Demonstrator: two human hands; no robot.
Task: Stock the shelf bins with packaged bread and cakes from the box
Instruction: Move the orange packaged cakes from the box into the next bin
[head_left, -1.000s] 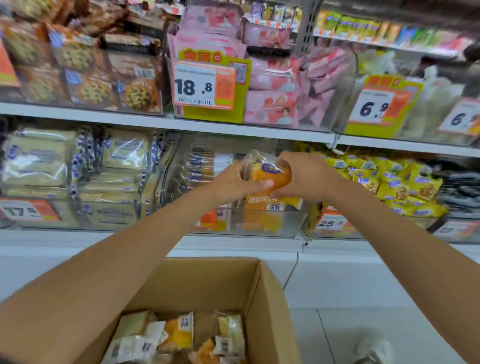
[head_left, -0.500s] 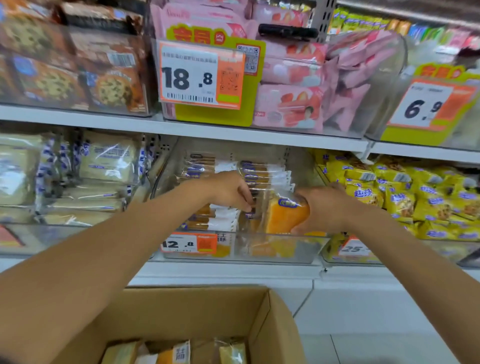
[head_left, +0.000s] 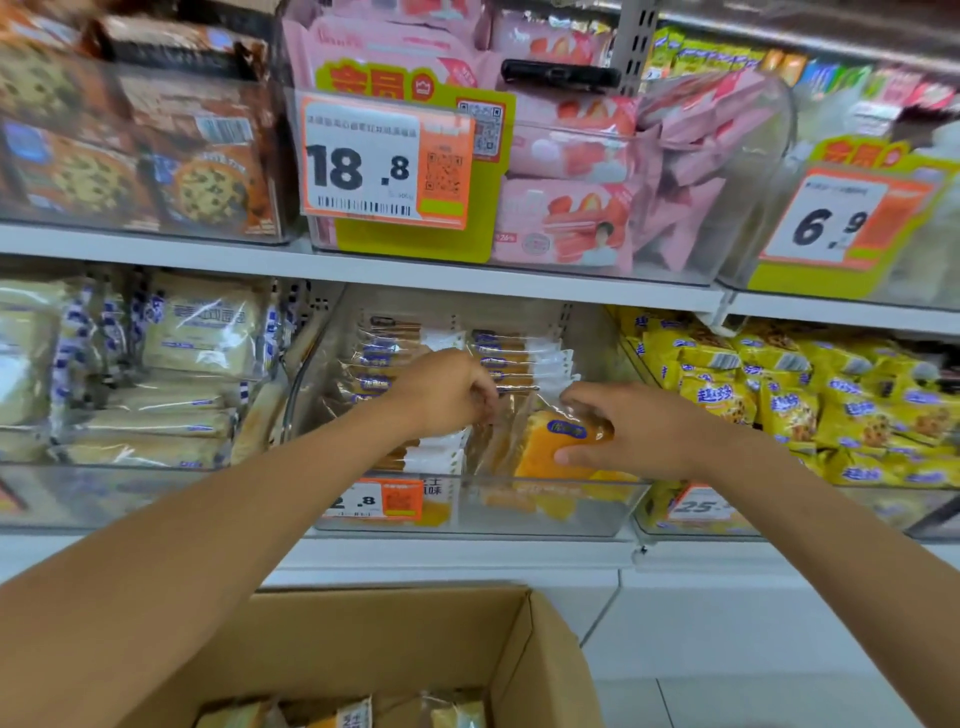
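Price tag (head_left: 387, 161) on pink-cake bin: "18.8". Right tag (head_left: 841, 221): "6.9". Lower tag (head_left: 382, 500): ".8".

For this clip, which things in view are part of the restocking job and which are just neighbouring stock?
In the job:
- orange cake in clear wrap, held by right hand
- left hand on stacked packs
- clear plastic middle bin
- brown cardboard box

Not in the job:
- pink strawberry cake packs
- yellow snack bags
- chocolate-chip cookie packs
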